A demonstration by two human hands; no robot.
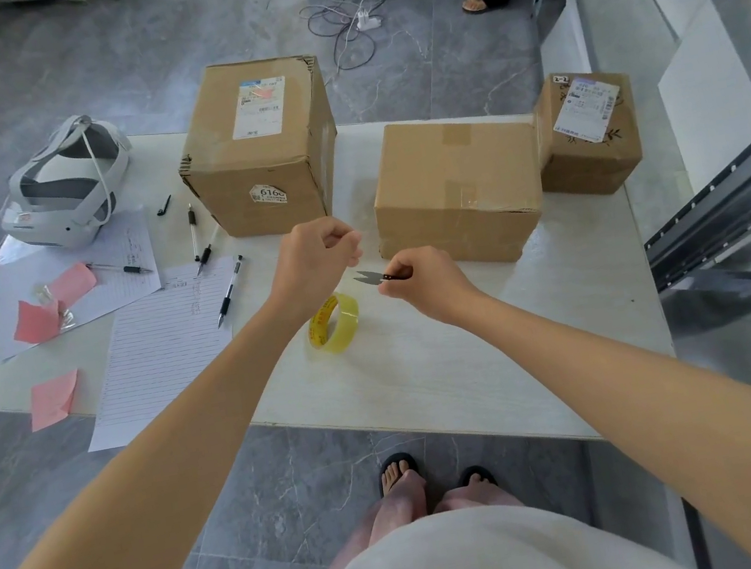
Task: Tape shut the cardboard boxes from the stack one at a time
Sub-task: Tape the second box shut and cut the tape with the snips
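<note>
The tape roll [334, 324] is standing tilted on the table [429, 375]. Just beyond it, the right hand [418, 284] is pinching small snips [374, 277], blades pointing toward the left hand [314, 260]. The left fingers are curling tightly together; whether they are holding clear tape cannot be told. Farther beyond the roll are sitting a tall box [259, 149], a low box [457, 189] and a small box [588, 134].

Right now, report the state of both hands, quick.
Left hand: fingers curled and pinched; whether they hold anything cannot be told.
Right hand: pinching the small black snips.
</note>
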